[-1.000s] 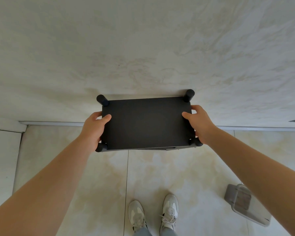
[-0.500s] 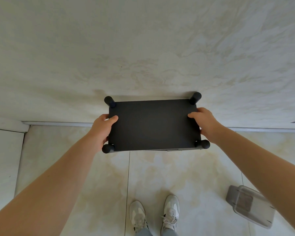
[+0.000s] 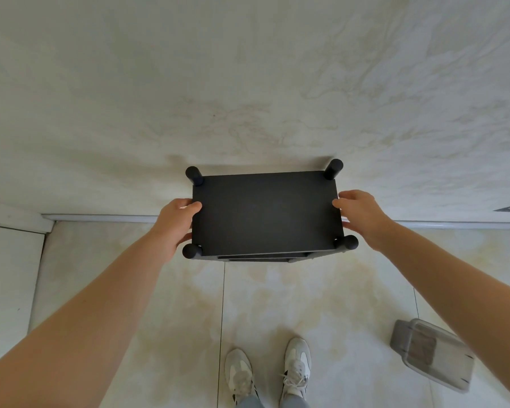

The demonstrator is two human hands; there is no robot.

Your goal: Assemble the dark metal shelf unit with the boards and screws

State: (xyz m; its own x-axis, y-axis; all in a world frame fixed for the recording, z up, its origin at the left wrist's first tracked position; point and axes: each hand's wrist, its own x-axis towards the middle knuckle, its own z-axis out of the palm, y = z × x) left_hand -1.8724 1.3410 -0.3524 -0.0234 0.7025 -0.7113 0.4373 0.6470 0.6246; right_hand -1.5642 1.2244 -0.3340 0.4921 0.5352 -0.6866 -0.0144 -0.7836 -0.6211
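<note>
Count: 1 shelf (image 3: 267, 213), 1 top board visible, 4 corner posts (image 3: 193, 174). Lower boards mostly hidden, no count. 2 hands: left hand (image 3: 175, 223), right hand (image 3: 362, 214). On the floor (image 3: 336, 290): 2 shoes (image 3: 238, 375), 1 plastic box (image 3: 433, 353).

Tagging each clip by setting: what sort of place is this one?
Probably a room indoors, perhaps a home: marble-look floor tiles, a wall with a white baseboard, a plastic box on the floor.
</note>
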